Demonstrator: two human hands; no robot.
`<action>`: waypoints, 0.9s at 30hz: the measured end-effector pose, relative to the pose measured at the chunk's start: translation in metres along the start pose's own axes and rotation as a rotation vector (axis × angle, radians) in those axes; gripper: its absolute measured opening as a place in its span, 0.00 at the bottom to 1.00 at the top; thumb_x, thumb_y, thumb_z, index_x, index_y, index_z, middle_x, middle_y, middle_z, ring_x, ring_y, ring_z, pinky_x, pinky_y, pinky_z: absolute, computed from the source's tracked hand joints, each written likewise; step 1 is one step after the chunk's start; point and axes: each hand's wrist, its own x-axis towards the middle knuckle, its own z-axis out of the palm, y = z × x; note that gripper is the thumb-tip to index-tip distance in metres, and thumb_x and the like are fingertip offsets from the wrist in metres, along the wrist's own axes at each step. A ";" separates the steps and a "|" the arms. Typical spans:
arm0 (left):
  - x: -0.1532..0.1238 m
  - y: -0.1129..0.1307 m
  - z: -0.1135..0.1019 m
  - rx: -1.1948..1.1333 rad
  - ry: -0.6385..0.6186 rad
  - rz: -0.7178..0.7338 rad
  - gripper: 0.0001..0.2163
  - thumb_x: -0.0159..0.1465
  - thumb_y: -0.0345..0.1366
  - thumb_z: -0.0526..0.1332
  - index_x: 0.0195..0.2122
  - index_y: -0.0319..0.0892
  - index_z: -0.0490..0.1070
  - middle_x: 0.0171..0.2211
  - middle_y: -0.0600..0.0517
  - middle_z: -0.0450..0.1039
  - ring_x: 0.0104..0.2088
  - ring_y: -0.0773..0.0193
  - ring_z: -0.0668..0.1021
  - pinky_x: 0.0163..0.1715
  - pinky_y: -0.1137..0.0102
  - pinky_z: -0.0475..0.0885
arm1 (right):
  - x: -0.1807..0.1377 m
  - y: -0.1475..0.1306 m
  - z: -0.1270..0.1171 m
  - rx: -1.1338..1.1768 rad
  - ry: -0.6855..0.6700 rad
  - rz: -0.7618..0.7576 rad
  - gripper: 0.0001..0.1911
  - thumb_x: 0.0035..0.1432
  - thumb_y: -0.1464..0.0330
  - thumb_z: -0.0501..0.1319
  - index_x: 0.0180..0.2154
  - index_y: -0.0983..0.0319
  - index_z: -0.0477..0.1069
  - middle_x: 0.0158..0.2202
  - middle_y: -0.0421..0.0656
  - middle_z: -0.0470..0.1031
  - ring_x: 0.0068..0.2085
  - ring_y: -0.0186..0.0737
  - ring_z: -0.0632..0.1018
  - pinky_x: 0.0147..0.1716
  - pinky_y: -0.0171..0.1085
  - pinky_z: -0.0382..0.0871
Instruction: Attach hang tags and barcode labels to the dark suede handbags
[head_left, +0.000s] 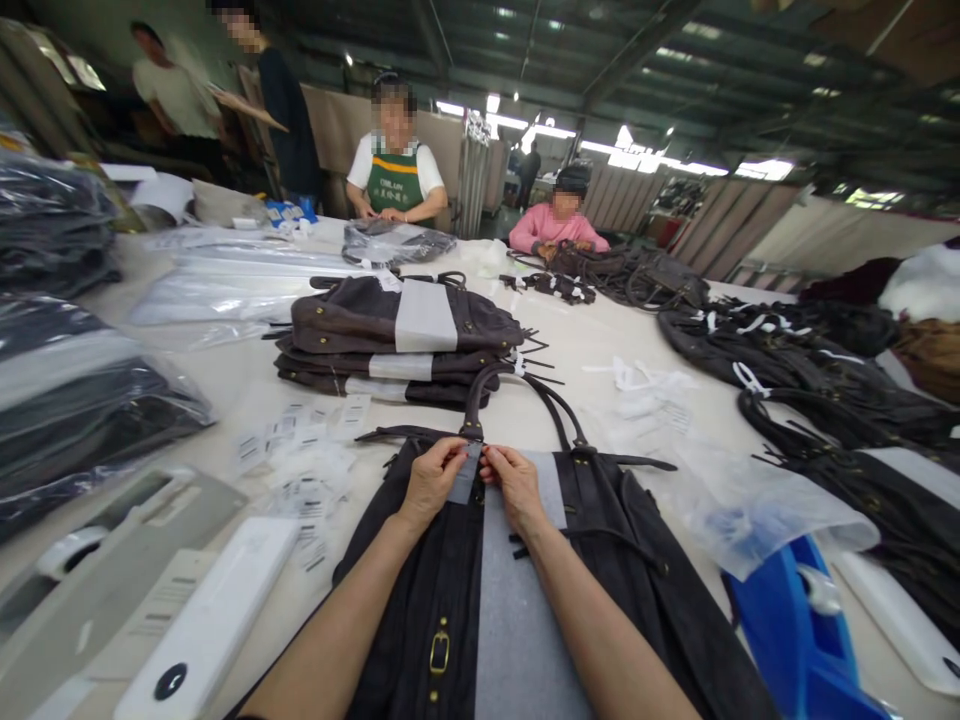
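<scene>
A dark brown suede handbag (615, 560) lies flat on the white table (570, 350) right in front of me, its handles (517, 385) arching away. A grey paper strip (510, 620) runs down its middle. My left hand (433, 480) and my right hand (514, 482) both pinch the top end of that strip at the bag's upper edge, fingers closed on it, close together.
A stack of similar bags (397, 340) with grey bands lies just beyond. Barcode stickers (300, 460) are scattered at left, bagged goods (67, 400) far left, a blue tool (795, 630) and plastic bags (750, 510) at right. Strap piles (825, 380) cover the right side. Other people sit across the table.
</scene>
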 end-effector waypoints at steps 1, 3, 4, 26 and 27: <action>-0.001 0.001 0.000 0.001 -0.023 0.015 0.06 0.60 0.34 0.56 0.36 0.42 0.71 0.30 0.53 0.73 0.32 0.67 0.75 0.36 0.73 0.70 | 0.000 0.000 0.000 0.017 0.001 0.009 0.19 0.41 0.58 0.67 0.31 0.66 0.73 0.23 0.39 0.74 0.22 0.29 0.71 0.21 0.29 0.65; -0.001 0.002 0.000 0.008 -0.060 0.038 0.06 0.60 0.34 0.55 0.32 0.42 0.72 0.30 0.53 0.72 0.34 0.67 0.74 0.37 0.73 0.69 | 0.000 0.000 -0.001 0.046 0.005 0.017 0.18 0.40 0.59 0.68 0.30 0.65 0.72 0.23 0.39 0.74 0.22 0.29 0.72 0.22 0.29 0.65; -0.002 0.003 0.000 0.013 -0.069 0.043 0.07 0.61 0.34 0.55 0.32 0.42 0.72 0.30 0.53 0.71 0.34 0.67 0.74 0.37 0.73 0.69 | 0.000 0.000 -0.001 0.056 0.005 0.017 0.18 0.39 0.59 0.68 0.30 0.65 0.71 0.23 0.39 0.74 0.22 0.30 0.72 0.22 0.29 0.65; -0.006 -0.002 0.004 0.100 -0.139 0.021 0.09 0.62 0.35 0.51 0.32 0.43 0.71 0.30 0.52 0.68 0.33 0.67 0.72 0.36 0.72 0.67 | -0.001 0.004 -0.001 -0.096 -0.081 -0.025 0.17 0.42 0.56 0.65 0.27 0.64 0.71 0.23 0.39 0.72 0.22 0.30 0.70 0.21 0.29 0.63; -0.006 -0.002 0.004 0.104 -0.137 0.028 0.09 0.62 0.35 0.51 0.32 0.43 0.71 0.29 0.52 0.68 0.33 0.67 0.72 0.35 0.72 0.67 | -0.001 0.004 -0.001 -0.096 -0.089 -0.031 0.17 0.42 0.55 0.65 0.27 0.64 0.71 0.23 0.39 0.72 0.22 0.30 0.70 0.21 0.29 0.62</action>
